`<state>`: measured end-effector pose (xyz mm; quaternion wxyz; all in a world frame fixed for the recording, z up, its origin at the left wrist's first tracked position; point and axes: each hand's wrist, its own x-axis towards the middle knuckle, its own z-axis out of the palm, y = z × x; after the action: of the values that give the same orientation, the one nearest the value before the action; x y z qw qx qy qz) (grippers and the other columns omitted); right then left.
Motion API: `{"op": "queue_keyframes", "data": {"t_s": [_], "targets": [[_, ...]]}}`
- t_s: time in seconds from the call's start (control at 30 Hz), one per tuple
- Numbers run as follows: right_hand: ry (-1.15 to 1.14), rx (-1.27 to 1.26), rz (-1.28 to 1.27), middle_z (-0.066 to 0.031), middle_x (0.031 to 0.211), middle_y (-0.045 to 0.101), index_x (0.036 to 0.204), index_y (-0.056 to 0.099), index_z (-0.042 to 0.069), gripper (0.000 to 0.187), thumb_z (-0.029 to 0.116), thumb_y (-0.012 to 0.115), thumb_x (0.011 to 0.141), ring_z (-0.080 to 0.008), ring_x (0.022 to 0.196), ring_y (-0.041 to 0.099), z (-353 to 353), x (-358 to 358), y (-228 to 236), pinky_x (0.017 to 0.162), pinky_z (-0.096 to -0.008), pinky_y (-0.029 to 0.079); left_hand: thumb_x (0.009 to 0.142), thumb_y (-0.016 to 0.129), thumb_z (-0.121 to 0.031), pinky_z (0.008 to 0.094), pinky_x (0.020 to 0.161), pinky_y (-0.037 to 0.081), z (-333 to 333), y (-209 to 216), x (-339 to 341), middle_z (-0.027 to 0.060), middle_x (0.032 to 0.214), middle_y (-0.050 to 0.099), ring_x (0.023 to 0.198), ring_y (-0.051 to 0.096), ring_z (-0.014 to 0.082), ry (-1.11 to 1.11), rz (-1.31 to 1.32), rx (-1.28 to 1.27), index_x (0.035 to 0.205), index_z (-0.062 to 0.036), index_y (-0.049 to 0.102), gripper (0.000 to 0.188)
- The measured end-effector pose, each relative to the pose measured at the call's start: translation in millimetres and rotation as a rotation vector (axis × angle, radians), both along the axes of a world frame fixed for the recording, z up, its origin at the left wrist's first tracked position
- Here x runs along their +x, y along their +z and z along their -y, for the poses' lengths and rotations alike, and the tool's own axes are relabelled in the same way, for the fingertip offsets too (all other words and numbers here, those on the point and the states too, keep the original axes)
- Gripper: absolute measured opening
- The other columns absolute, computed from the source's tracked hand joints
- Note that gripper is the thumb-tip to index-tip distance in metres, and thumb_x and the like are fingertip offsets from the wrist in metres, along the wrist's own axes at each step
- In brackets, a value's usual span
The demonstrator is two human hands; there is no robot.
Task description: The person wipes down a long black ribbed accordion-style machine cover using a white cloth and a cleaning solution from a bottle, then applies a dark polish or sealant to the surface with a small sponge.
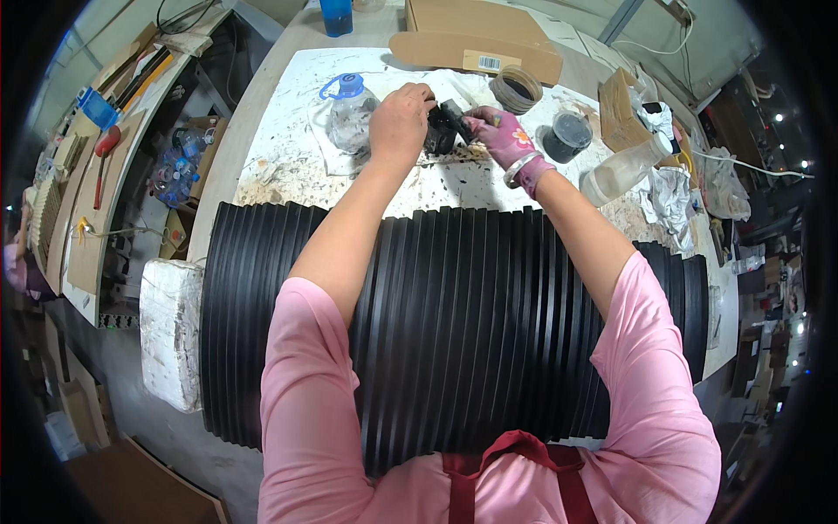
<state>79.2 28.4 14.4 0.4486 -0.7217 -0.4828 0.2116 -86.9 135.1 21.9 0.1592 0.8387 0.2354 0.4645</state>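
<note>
My bare left hand (401,122) curves its fingers round the side of a small black-stained jar (439,141) on the stained white sheet. Its fingertips are partly hidden behind the jar. My right hand (506,144), in a pink flowered glove with dark smears, grips a small black block-like piece (455,120) at the jar's upper right side. Whether that piece is a brush or a pad is too dark to tell. Under my forearms lies a wide row of long black ribbed strips (463,323), packed side by side.
Left of the jar stands a clear bottle with a blue cap (348,86). A tape roll (516,90), a dark-filled tub (567,137) and a whitish bottle (625,169) sit to the right. Behind is a cardboard box (480,39). A white wrapped block (170,332) flanks the strips.
</note>
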Motion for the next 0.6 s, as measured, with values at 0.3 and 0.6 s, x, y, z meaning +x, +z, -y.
{"op": "queue_keyframes", "data": {"t_s": [0.3, 0.6], "targets": [[-0.107, -0.088, -0.207, -0.009, 0.089, 0.069, 0.111, 0.067, 0.001, 0.028, 0.023, 0.062, 0.095, -0.0167, 0.082, 0.062, -3, -14, 15, 0.077, -0.0302, 0.048, 0.086, 0.065, -0.013, 0.0406, 0.071, 0.049, 6, 9, 10, 0.0099, 0.091, 0.067, 0.083, 0.063, 0.032, -0.022, 0.017, 0.01, 0.09, -0.0038, 0.064, 0.01], [-0.039, -0.029, -1.059, -0.0053, 0.101, 0.068, 0.12, 0.06, 0.011, 0.028, 0.03, 0.053, 0.101, -0.0194, 0.088, 0.066, 39, 4, 7, 0.078, -0.0346, 0.055, 0.087, 0.065, -0.015, 0.0404, 0.07, 0.05, 6, 7, -1, 0.0062, 0.089, 0.064, 0.083, 0.063, 0.0295, 0.004, -0.005, -0.019, 0.088, -0.0092, 0.064, 0.006]]}}
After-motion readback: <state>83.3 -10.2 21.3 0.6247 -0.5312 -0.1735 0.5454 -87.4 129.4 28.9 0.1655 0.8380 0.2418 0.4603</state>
